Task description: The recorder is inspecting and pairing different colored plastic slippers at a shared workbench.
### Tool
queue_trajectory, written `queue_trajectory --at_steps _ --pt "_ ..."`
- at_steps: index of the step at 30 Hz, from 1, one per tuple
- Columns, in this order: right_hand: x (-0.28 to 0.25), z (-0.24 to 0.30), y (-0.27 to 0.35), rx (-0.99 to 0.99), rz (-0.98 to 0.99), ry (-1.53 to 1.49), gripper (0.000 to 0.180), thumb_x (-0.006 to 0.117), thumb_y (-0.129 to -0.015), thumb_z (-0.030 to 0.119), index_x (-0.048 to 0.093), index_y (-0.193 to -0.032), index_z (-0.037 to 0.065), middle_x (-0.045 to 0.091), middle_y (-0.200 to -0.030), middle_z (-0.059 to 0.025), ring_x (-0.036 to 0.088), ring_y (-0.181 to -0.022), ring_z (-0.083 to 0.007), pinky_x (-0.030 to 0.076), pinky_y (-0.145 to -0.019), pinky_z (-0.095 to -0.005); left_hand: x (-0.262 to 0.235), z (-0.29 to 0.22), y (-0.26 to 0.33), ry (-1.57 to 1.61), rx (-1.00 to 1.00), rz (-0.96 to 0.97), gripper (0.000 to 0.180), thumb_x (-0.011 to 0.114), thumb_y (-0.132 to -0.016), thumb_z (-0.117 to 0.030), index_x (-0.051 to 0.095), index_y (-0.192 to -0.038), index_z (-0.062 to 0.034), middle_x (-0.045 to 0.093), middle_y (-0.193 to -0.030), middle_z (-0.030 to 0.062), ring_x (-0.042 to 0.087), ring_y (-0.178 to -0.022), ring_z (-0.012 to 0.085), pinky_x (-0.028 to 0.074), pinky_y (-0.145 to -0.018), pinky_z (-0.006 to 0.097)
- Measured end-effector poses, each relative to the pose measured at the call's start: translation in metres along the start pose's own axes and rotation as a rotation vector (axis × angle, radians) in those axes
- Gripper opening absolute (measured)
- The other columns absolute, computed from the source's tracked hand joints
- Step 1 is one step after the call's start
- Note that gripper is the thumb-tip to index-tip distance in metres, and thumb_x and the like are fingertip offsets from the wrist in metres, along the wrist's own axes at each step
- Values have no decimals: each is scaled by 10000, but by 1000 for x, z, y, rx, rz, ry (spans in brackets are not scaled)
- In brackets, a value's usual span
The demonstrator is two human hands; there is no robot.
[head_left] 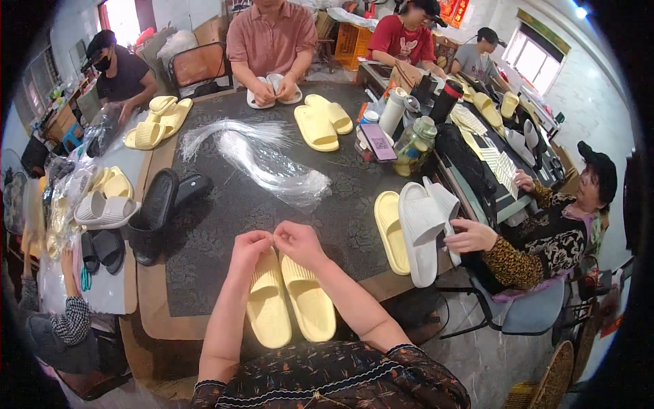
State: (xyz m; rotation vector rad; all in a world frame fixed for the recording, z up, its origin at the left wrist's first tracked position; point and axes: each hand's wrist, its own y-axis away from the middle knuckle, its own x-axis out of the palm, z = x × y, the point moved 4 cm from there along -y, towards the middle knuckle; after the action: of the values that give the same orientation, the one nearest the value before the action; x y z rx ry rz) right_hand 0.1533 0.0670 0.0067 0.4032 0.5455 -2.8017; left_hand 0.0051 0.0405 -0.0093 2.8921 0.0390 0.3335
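Observation:
A pair of pale yellow slide slippers, the left one (268, 310) and the right one (312, 307), lies side by side at the table's near edge, open heels toward me. Over their strap ends my left hand (252, 247) and my right hand (300, 244) meet, fingertips pinched together. Whatever is between the fingers is too small to make out. My wrists partly cover the straps. Beyond my hands lies a bundle of thin clear plastic strands (238, 153), partly in a clear wrapper (289, 178).
Black slides (155, 208) lie at left, yellow slides (317, 126) at the far side. A co-worker's hand (470, 236) touches grey slides (419, 232) beside a yellow slide (390, 232) at right. A phone (378, 142) and glass jar (415, 146) stand behind. Several people sit around.

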Motion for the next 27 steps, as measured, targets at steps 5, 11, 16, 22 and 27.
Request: queue_trajectory --at_steps 5,11,16,22,27 --pt "1 -4 0 93 0 67 129 667 -824 151 633 -883 41 625 -702 -34 554 -615 -97 453 -582 -256 2 0 0 -85 33 -21 84 655 -834 -138 670 -843 -55 584 -703 -46 500 -610 30 371 -551 186" --pt "2 -12 0 217 -33 -146 169 673 -847 178 649 -914 24 606 -728 48 492 -640 -18 413 -579 -210 -8 4 -2 79 97 -73 118 650 -848 -152 663 -916 -57 586 -734 -55 483 -626 25 367 -574 181" --pt "2 -13 -1 190 -25 -152 159 667 -845 177 650 -899 29 609 -717 40 493 -639 -21 416 -579 -214 -7 1 -4 26 177 -104 156 666 -849 -166 675 -944 -43 598 -750 -52 491 -639 28 382 -583 191" --pt "4 -9 -1 213 -14 -84 169 658 -832 183 638 -880 22 623 -700 -28 530 -616 -71 451 -589 -255 -4 2 -2 -53 61 -115 92 661 -862 -139 679 -917 -67 587 -737 -70 482 -645 16 362 -575 180" --pt "0 -11 -1 242 -39 -108 166 658 -831 178 638 -871 18 612 -673 -18 528 -611 -65 443 -578 -242 0 -1 -2 -9 112 -131 98 655 -869 -146 671 -917 -62 585 -759 -74 468 -661 16 362 -592 185"
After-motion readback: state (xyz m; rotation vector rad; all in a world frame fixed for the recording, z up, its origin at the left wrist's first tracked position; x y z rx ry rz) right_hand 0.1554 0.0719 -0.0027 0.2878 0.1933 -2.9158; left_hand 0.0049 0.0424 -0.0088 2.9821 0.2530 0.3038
